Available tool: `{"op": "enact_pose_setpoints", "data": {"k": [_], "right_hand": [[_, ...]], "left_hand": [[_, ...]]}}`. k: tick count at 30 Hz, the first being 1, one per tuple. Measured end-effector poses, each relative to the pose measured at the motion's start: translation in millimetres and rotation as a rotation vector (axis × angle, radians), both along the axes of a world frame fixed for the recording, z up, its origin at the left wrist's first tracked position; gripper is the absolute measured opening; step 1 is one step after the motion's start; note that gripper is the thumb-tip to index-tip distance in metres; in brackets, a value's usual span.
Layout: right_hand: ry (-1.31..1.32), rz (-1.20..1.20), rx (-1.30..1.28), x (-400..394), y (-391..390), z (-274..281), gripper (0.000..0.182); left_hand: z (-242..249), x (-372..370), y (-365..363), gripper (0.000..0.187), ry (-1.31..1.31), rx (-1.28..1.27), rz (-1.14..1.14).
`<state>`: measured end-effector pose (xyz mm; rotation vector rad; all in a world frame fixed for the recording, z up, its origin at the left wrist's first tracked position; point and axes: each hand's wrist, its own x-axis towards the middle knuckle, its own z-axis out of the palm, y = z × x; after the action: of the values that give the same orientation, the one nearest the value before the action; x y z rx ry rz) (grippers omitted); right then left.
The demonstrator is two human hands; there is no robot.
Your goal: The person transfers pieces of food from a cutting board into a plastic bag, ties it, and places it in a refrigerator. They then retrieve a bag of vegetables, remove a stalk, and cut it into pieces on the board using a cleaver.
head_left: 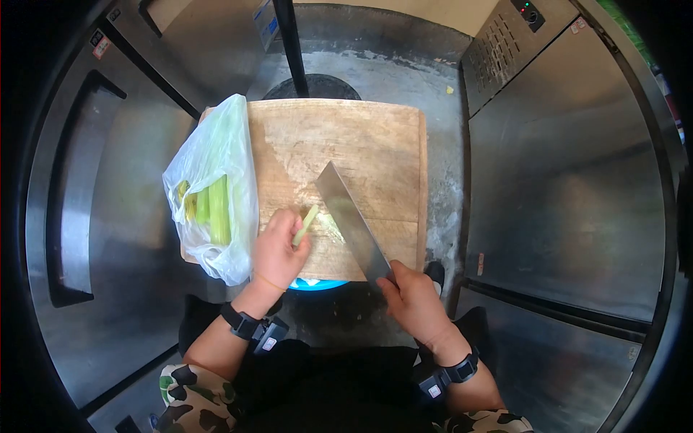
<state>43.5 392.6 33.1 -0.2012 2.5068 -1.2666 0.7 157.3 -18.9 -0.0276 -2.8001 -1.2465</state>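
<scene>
A wooden cutting board (361,144) lies in front of me. My left hand (278,249) rests on its near left part and pinches a pale green stalk piece (306,224) that points up and to the right. My right hand (411,297) grips the handle of a broad cleaver (351,220). Its blade lies slanted across the board, with the edge just right of the stalk. A clear plastic bag (213,187) with more green stalks sits on the board's left edge, beside my left hand.
Stainless steel cabinets (570,173) stand on the right and stainless doors (108,202) on the left. A dark round opening (317,86) and a black pole (289,43) lie beyond the board. Something blue (317,283) shows under the board's near edge.
</scene>
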Motion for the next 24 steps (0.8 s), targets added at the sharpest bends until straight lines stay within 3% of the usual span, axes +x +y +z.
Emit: {"op": "enact_pose_setpoints", "data": {"k": [5, 8, 11, 17, 24], "right_hand": [[-0.007, 0.049, 0.007, 2.3, -3.6, -4.0, 0.013], [-0.034, 0.043, -0.001, 1.9, -3.5, -2.9, 0.015], [-0.079, 0.038, 0.007, -0.6, -3.1, 3.1, 0.016], [-0.080, 0.052, 0.027, -2.4, -0.6, 4.6, 0.016], [-0.023, 0.069, 0.043, -3.0, 1.3, 5.0, 0.018]], "left_hand": [[-5.4, 12.6, 19.3, 0.029, 0.018, 0.072, -0.146], [0.4, 12.6, 20.9, 0.033, -0.128, 0.229, -0.188], [-3.1, 12.6, 17.9, 0.031, -0.063, 0.301, -0.210], [-8.6, 3.0, 8.6, 0.023, 0.258, 0.007, -0.344], [-5.3, -5.1, 2.0, 0.022, 0.377, -0.124, -0.403]]}}
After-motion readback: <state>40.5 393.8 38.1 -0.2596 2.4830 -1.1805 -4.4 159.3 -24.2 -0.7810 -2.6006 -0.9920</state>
